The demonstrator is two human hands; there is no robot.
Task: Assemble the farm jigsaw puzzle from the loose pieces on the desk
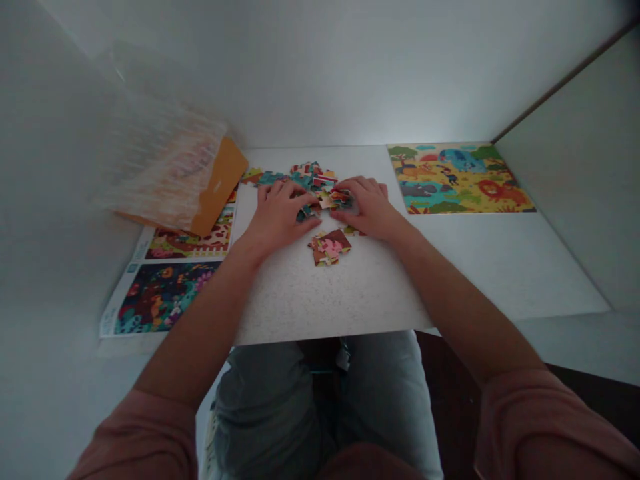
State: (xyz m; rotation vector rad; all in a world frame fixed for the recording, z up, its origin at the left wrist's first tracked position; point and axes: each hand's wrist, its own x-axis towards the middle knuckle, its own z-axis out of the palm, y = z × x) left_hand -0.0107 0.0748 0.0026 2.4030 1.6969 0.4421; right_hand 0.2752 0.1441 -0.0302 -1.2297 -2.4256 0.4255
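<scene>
A pile of loose jigsaw puzzle pieces (pixel 305 175) lies toward the back of the white board (pixel 320 300). My left hand (pixel 280 212) is at the pile's left side, fingers curled, with teal puzzle pieces (pixel 306 212) between thumb and fingers. Opposite it, my right hand (pixel 370 208) has its thumb and fingers closed around a few puzzle pieces (pixel 343 198). Some of what each hand touches is hidden under the fingers. Nearer to me, a small joined section showing a pink pig (pixel 330 248) lies apart from the pile.
At the back right lies a colourful animal picture (pixel 460 179). On the left, a clear plastic bag (pixel 160 173) with an orange card (pixel 220 183) rests over printed picture sheets (pixel 165 297). White walls (pixel 320 73) stand behind and at the right.
</scene>
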